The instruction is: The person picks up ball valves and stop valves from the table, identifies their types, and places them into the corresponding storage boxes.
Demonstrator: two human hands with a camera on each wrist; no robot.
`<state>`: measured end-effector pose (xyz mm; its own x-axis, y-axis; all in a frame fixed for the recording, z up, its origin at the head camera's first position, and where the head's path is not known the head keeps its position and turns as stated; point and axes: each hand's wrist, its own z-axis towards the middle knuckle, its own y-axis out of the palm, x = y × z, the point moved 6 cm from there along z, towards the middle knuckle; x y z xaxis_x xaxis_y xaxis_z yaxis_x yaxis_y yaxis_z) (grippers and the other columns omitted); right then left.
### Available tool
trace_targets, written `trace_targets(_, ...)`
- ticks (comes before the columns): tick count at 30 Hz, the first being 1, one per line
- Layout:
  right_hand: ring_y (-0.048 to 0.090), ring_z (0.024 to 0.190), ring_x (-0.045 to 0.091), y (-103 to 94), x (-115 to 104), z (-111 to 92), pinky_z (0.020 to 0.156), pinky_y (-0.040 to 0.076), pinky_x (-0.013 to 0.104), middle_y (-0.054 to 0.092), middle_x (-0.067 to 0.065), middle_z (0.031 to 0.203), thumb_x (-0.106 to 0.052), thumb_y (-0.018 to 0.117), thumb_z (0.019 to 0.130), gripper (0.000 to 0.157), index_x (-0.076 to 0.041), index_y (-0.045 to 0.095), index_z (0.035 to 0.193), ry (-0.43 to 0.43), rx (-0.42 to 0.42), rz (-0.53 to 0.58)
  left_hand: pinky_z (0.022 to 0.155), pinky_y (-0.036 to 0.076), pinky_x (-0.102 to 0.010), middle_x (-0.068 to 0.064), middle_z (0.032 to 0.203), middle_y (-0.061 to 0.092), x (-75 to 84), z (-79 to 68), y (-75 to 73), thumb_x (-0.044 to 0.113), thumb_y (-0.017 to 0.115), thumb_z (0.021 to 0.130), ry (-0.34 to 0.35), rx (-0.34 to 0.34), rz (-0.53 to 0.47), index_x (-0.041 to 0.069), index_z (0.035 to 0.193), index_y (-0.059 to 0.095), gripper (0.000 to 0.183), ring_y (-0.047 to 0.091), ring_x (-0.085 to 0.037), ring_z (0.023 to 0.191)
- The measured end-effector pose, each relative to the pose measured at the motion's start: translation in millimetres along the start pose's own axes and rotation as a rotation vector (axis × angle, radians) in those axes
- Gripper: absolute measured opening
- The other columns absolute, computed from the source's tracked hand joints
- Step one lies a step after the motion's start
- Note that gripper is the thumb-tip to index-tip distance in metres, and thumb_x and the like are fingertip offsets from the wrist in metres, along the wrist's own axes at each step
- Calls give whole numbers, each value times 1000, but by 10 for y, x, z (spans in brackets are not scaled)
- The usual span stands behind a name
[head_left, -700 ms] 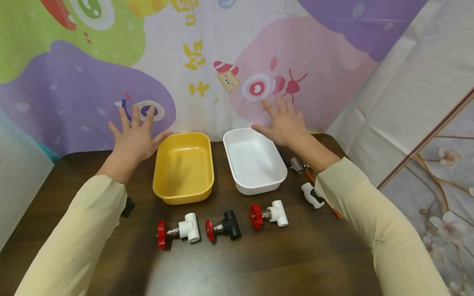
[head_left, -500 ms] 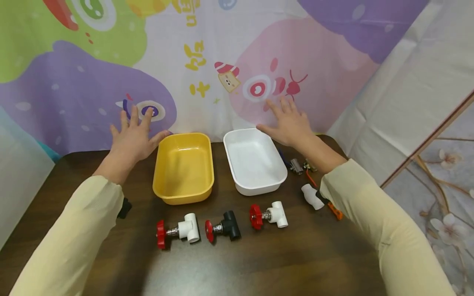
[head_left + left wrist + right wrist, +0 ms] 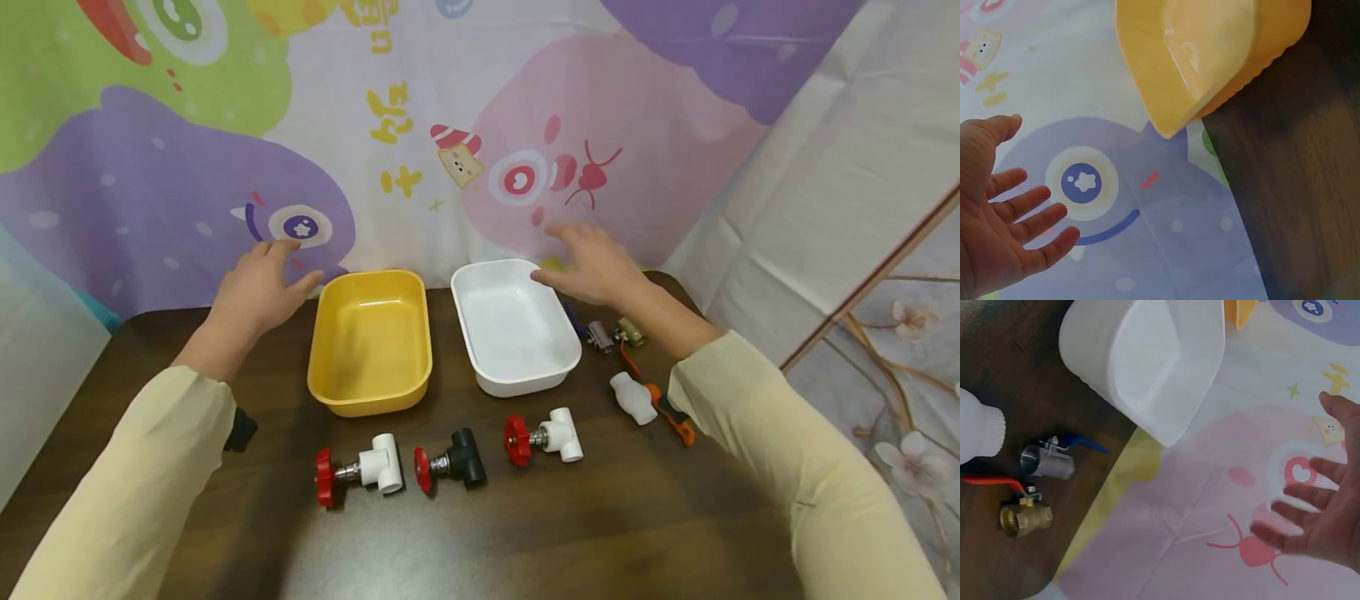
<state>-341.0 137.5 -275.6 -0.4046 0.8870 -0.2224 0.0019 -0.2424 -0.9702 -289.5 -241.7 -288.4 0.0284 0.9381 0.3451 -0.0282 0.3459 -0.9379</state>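
My left hand (image 3: 257, 285) hovers at the left back side of the yellow tray (image 3: 422, 379), holding nothing; the left wrist view shows its fingers spread and relaxed. Over the right back edge of the white tray (image 3: 517, 321) is my right hand (image 3: 592, 265), likewise with nothing in it and its fingers loosely extended. In front of the trays lie a white tee valve (image 3: 381, 462) with a red handwheel, a black tee valve (image 3: 467, 458) with a red handwheel, and a second white valve (image 3: 561, 434), smaller-looking, also red-wheeled.
Right of the white tray lie a steel ball valve (image 3: 1047, 461) with a blue lever, a brass ball valve (image 3: 1025, 517) with a red lever, and a white fitting (image 3: 633, 398) beside an orange handle (image 3: 681, 429). A black object (image 3: 240, 431) is partly behind the left sleeve. A printed cloth (image 3: 420, 108) hangs behind.
Both hands have dipped from raised, spread fingers to a lower, flatter pose. The left hand has shifted slightly left, the right hand slightly right. Trays and valves stay put.
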Motion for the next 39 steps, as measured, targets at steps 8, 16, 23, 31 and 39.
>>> trace_targets(8,47,125,33,109,29,-98,105,39,50,53,16,131,-44,64,83,62,-4,52,129,-35,-82,183,103,31,-62,-29,134,42,-57,-26,16,38,55,90,11,3,-78,0,136,36,62,38,-46,123)
trace_targets(16,59,109,31,226,50,-240,94,49,46,61,14,116,-38,67,83,51,-7,59,122,-69,-129,255,100,36,-61,-30,131,45,-88,-90,112,46,52,91,-13,-49,-127,0,137,37,67,44,-46,118)
trace_targets(23,62,100,25,368,26,-350,86,52,40,66,10,104,-37,69,82,43,-11,62,116,-135,-198,234,97,40,-60,-30,127,49,-197,-125,247,37,53,92,-45,-93,-142,-3,136,36,62,47,-47,113)
trace_targets(31,60,95,19,556,21,-495,83,51,36,67,5,101,-36,72,79,39,-13,65,111,-174,-264,254,96,42,-60,-31,127,46,-272,-147,408,38,54,91,-90,-152,-188,-5,136,35,65,45,-48,114)
trace_targets(39,60,100,19,641,-50,-678,84,51,34,66,-5,104,-36,72,79,35,-18,65,108,-193,-327,289,96,43,-59,-32,128,45,-319,-180,558,38,56,91,-125,-195,-185,-6,135,35,66,45,-47,114)
